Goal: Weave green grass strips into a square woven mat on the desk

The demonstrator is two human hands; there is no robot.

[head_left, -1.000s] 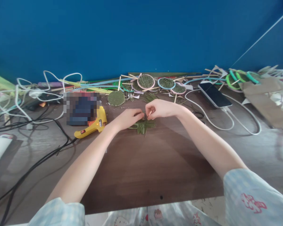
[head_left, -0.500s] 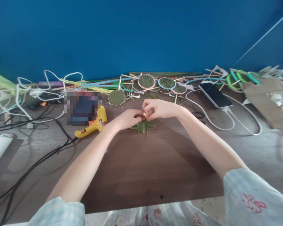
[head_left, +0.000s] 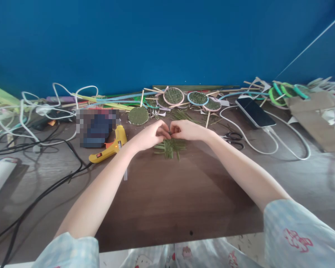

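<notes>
A small mat of crossed green leaf strips (head_left: 169,149) lies on the brown table, its loose ends fanning out to the sides and toward me. At its far edge my left hand (head_left: 153,134) is curled, thumb and fingers pinched on the strips. My right hand (head_left: 186,130) meets it from the other side, fingers bent and closed on the same edge. The fingertips nearly touch and cover the part of the weave between them.
A yellow glue gun (head_left: 111,148) lies left of my hands, its black cord running off to the left. Scissors (head_left: 234,139) and a phone (head_left: 255,112) on a white cable lie to the right. Round woven fans (head_left: 139,116) and sticks line the back; cardboard (head_left: 314,117) is far right.
My left hand has shifted slightly up with its fingers more arched, and my right hand has dropped a little. More of the woven strips and the scissors now show.
</notes>
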